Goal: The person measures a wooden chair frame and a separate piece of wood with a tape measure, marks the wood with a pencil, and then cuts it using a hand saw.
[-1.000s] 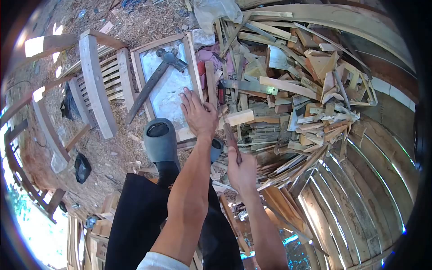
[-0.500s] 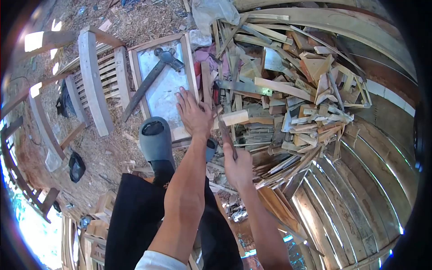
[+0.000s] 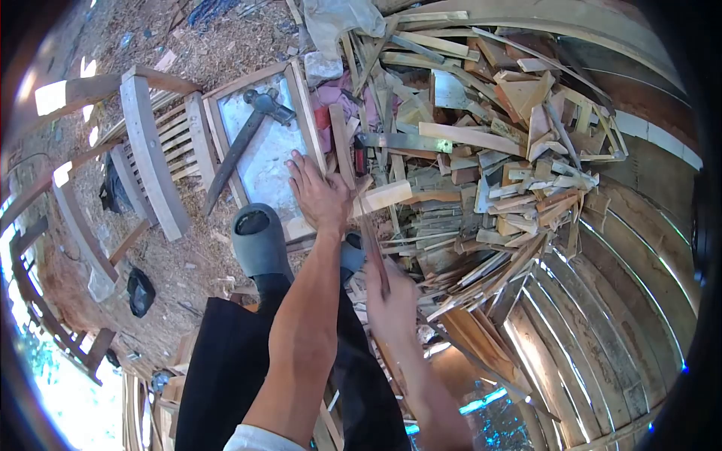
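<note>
My left hand (image 3: pixel 322 197) lies with its fingers stretched out over a pale wooden strip (image 3: pixel 391 194), fingertips reaching onto a white panel in a wooden frame (image 3: pixel 304 101). The palm presses on the strip, whose middle it hides. My right hand (image 3: pixel 391 295) is closed around the handle of a hand saw (image 3: pixel 369 237), seen nearly edge-on. Its narrow blade crosses the strip just right of my left hand; the teeth cannot be made out. A hammer (image 3: pixel 244 143) rests on the framed panel, head away from me.
Heaped wood offcuts (image 3: pixel 519 150) fill the right side. Curved wooden frames (image 3: pixel 154 158) stand to the left, near a black plastic bag (image 3: pixel 141 292). A grey shoe (image 3: pixel 261 240) is beside the strip. A slatted plank wall (image 3: pixel 624 301) rises at lower right.
My right hand has drawn back towards me and slightly left with the saw. The left hand stays on the strip, and the whole view has shifted slightly.
</note>
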Tool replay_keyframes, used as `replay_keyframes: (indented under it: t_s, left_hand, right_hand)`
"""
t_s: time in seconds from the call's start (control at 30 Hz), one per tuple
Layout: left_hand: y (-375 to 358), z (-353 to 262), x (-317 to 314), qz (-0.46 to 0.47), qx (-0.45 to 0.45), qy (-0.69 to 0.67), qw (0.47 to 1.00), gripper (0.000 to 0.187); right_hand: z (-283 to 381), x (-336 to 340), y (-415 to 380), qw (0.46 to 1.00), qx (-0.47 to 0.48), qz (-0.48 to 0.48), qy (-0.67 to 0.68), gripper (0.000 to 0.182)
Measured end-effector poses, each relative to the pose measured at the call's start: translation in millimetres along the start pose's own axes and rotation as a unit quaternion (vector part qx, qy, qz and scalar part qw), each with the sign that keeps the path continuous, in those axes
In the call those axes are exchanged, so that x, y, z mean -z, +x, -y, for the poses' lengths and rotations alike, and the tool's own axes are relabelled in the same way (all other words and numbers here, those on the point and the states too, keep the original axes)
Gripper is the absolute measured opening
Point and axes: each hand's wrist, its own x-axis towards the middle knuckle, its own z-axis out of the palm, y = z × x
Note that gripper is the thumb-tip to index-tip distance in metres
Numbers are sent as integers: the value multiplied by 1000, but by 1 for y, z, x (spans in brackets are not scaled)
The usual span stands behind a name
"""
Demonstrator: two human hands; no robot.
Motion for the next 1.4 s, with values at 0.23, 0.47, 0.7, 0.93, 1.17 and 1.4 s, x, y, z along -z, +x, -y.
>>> replay_keyframes:
  t_s: [0.23, 0.47, 0.7, 0.93, 1.17, 1.4]
  left_hand:
    - [-1, -3, -1, 1, 6, 5, 1000, 55]
    - [6, -1, 0, 2, 10, 10, 1000, 55]
    - [4, -1, -2, 0, 10, 3, 1000, 54]
    - [7, 0, -3, -9, 8, 4, 1000, 55]
    - [5, -7, 1, 4, 13, -2, 1000, 55]
    - [1, 2, -3, -7, 7, -12, 1000, 54]
  right_hand:
    - [2, -11, 33, 994, -80, 50, -50, 43]
    - [22, 25, -39, 988, -110, 104, 11, 37]
    - [7, -9, 48, 984, -119, 88, -95, 41]
    - [17, 26, -37, 978, -173, 105, 53, 35]
    - [0, -8, 19, 995, -80, 47, -47, 44]
    - [10, 33, -34, 990, -101, 96, -19, 36]
